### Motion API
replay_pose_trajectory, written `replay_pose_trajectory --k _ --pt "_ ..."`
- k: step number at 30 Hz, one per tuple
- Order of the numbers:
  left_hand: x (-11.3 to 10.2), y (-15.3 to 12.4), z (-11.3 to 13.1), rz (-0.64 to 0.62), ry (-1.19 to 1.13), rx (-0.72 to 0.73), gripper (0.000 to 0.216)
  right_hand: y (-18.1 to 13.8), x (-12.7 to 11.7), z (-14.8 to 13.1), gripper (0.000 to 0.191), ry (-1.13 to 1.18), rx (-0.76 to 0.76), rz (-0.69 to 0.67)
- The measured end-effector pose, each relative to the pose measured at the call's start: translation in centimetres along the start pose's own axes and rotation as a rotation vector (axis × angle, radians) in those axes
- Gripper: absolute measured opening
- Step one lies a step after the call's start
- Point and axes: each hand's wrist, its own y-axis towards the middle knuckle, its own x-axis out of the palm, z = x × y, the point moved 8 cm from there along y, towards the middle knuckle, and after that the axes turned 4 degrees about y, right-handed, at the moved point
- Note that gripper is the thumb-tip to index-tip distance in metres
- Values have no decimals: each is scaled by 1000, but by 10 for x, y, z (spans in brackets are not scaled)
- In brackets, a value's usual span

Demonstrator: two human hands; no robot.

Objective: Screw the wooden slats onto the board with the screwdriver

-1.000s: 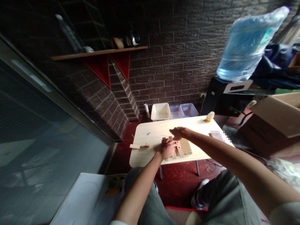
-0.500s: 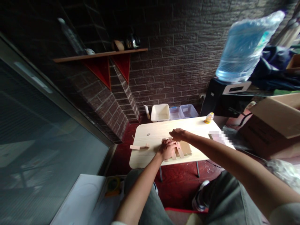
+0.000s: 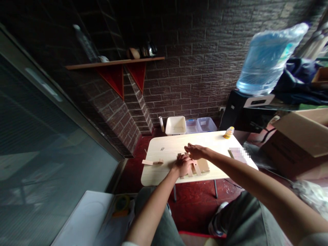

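Note:
My left hand [image 3: 183,164] presses down on light wooden strips [image 3: 197,168], its fingers curled over them. The strips lie side by side across a flat tan board [image 3: 204,165] on the table, and dark round holes show in one of them. Just above the left hand, my right hand [image 3: 195,151] is closed over the far end of the strips. Whatever its fingers grip is too small or hidden to make out. Left of both hands, a separate jointed wooden piece [image 3: 153,162] rests near the table's left edge.
On the pale table [image 3: 164,174] are small dark bits [image 3: 162,149], a yellow-capped bottle [image 3: 229,132] at the far right corner and a flat pinkish item [image 3: 237,154]. Behind it stand a cream bin [image 3: 175,125] and clear bins [image 3: 206,124]. A cardboard box [image 3: 289,150] is at right.
My right hand has turned a little at the wrist above the strips. My left hand stays on the wood. The whole view has shifted slightly.

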Motion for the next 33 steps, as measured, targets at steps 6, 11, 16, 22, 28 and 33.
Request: replay_pose_trajectory --k 6,11,16,22,28,33 --pt "2 -3 3 -25 42 26 44 -18 2 4 36 103 31 130" --pt "0 -3 3 -2 8 26 43 -30 4 9 39 257 23 243" --pt "2 -2 0 -14 3 5 41 -35 -1 8 45 287 -32 297" --pt "2 -3 2 -36 11 34 45 -36 -8 9 44 261 -47 267" --pt "3 -4 1 -33 11 42 48 -37 -9 11 42 262 -36 244" --pt "2 -3 1 -34 10 44 50 -35 -10 11 40 237 -25 210"
